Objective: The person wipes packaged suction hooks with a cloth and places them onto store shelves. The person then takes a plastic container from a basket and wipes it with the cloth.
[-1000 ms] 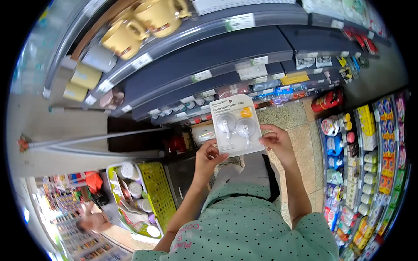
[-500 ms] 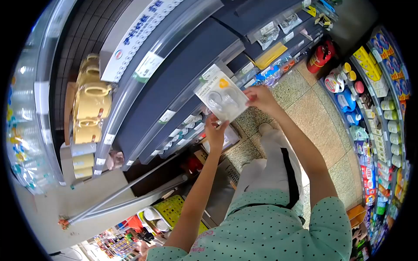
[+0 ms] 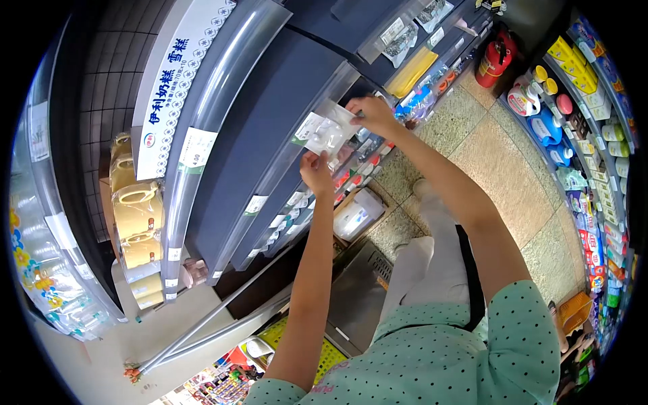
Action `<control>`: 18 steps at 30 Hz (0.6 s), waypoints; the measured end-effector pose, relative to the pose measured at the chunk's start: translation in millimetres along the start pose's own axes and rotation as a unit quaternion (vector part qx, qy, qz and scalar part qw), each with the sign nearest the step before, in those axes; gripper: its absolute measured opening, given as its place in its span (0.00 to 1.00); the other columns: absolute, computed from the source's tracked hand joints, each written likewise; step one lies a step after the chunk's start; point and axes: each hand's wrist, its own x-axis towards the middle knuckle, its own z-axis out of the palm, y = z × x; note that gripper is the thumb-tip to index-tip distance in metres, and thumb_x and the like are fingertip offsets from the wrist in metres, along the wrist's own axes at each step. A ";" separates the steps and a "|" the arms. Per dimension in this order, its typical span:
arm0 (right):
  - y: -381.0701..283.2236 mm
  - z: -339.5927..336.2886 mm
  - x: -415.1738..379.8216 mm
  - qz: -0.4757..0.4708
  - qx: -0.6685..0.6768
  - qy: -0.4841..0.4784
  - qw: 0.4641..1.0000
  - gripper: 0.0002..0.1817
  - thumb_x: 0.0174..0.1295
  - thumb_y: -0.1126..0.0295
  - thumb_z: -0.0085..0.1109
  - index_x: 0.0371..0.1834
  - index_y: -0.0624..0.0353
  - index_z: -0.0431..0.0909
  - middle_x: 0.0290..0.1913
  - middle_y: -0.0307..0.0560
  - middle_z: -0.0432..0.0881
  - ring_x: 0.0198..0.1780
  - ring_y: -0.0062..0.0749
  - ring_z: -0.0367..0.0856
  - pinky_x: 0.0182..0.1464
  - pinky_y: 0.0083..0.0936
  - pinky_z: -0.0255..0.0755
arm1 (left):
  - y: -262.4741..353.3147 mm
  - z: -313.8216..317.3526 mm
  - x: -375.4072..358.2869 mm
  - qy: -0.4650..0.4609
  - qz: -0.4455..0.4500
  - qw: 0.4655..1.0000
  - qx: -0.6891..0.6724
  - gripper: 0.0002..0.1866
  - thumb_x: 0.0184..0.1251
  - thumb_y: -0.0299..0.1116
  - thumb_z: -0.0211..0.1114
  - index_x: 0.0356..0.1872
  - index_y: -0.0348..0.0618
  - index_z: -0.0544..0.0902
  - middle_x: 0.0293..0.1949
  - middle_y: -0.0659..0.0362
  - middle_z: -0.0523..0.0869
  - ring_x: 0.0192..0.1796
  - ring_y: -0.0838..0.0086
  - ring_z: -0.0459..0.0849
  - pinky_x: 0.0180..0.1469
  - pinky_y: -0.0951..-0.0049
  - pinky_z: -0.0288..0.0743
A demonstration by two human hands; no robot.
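Observation:
A white carded blister pack (image 3: 331, 135) with clear plastic pieces is at the front edge of a dark shelf (image 3: 270, 115), tilted away and partly inside the gap. My right hand (image 3: 372, 115) pinches its upper right edge. At its lower left corner, my left hand (image 3: 317, 172) has thumb and fingers closed on the card. Beside the pack, a white price tag (image 3: 309, 128) sits in the clear shelf strip. Small packaged goods (image 3: 358, 158) lie just below my right hand, partly hidden.
Yellow wrapped mugs (image 3: 138, 206) stand on the left shelf by a white carton (image 3: 179, 88). Grey poles (image 3: 216, 314) lean below. On the floor are an open box (image 3: 358, 214) and a red fire extinguisher (image 3: 496, 61). Stocked shelves (image 3: 594, 155) line the right side.
Both hands have moved the blister pack up-left towards the shelf and tilted it, so its printed front shows less. The view has shifted and turned slightly.

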 end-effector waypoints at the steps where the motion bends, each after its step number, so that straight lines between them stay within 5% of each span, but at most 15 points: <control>1: -1.5 0.6 2.1 0.006 -0.037 -0.009 0.999 0.16 0.44 0.64 0.74 0.38 0.47 0.83 0.36 0.33 0.88 0.52 0.35 0.79 0.58 0.46 0.64 | 1.7 0.6 1.3 0.000 -0.007 1.000 0.001 0.12 0.59 0.26 0.74 0.39 0.33 0.80 0.31 0.58 0.86 0.32 0.79 0.79 0.36 0.77 0.74; 18: -2.1 10.6 25.3 0.003 -0.124 -0.010 0.992 0.16 0.45 0.64 0.72 0.40 0.46 0.82 0.38 0.32 0.87 0.52 0.34 0.80 0.55 0.45 0.64 | -13.3 5.2 18.0 -0.007 -0.001 0.991 0.130 0.16 0.61 0.31 0.73 0.43 0.33 0.78 0.33 0.53 0.89 0.34 0.73 0.85 0.40 0.72 0.76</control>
